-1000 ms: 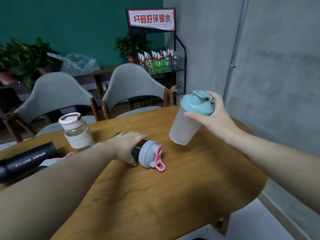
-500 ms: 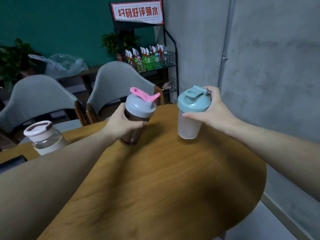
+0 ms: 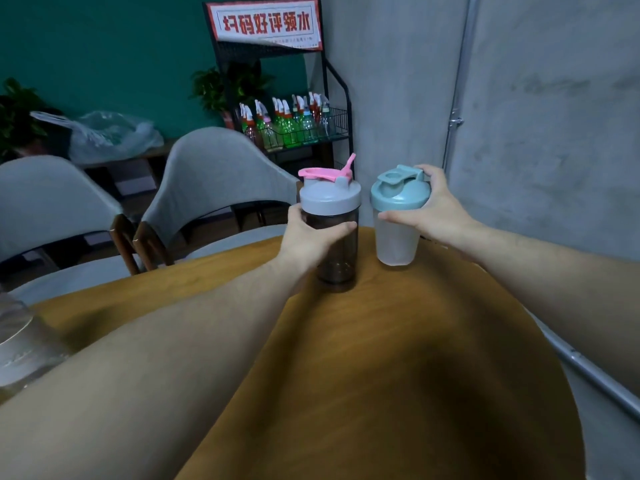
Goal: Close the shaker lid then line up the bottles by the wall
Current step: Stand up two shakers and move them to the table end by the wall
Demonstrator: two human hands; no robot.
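Observation:
Two shaker bottles stand upright side by side at the far edge of the round wooden table [image 3: 398, 358], close to the grey wall. The dark shaker [image 3: 337, 261] has a grey lid with a pink flip cap and loop. My left hand [image 3: 311, 237] is wrapped around its body. To its right is the frosted clear shaker [image 3: 394, 244] with a teal lid, whose flip cap lies flat. My right hand [image 3: 433, 209] grips that lid from the right side.
A glass bottle [image 3: 20, 348] sits at the table's left edge, partly behind my forearm. Two grey chairs [image 3: 207, 181] stand beyond the table. A black rack of spray bottles [image 3: 291, 126] is in the corner. The grey wall [image 3: 536, 133] runs along the right.
My left hand lifted the dark shaker from lying on its side and set it upright beside the teal one. My right hand brought the teal shaker down onto the table by the wall.

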